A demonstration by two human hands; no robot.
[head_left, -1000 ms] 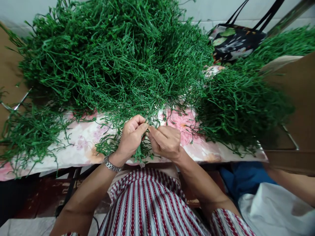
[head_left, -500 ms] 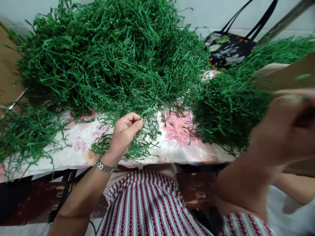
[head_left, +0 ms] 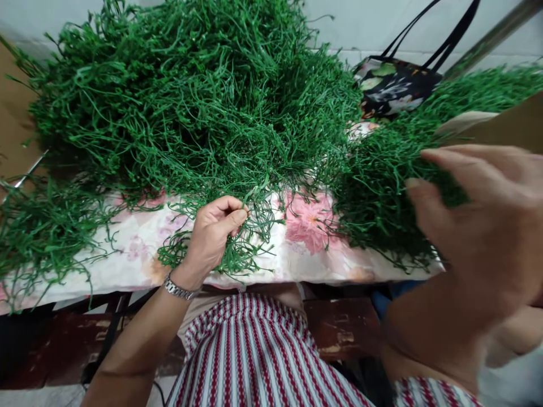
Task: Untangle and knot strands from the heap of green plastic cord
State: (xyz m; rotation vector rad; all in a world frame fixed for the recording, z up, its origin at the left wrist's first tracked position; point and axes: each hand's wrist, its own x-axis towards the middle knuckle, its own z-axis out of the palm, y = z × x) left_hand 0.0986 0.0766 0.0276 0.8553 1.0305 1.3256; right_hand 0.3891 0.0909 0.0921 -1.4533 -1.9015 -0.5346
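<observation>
My left hand (head_left: 216, 229), with a metal watch (head_left: 180, 288) on its wrist, pinches a thin green plant stem (head_left: 251, 195) between thumb and forefinger. Its other fingers are curled in. Close under this hand lies a small loose bunch of stems (head_left: 240, 257) on the flowered cloth (head_left: 139, 249). My right hand (head_left: 487, 209) is raised at the right, large and slightly blurred. Its thumb and forefinger are apart, and nothing shows between them. Behind it lies a dark green heap of stems (head_left: 382, 192), which the hand partly covers.
A tall pile of green stems (head_left: 190, 96) fills the back. Another clump (head_left: 51, 232) lies at the left, by a shiny metal piece (head_left: 31, 169). A flowered handbag (head_left: 396, 85) stands against the wall. Brown cardboard (head_left: 504, 127) is at the right, near another person's arm (head_left: 515, 333).
My right hand has moved left from the right edge, and its thumb and forefinger have spread. My left hand stays almost in place with the stem.
</observation>
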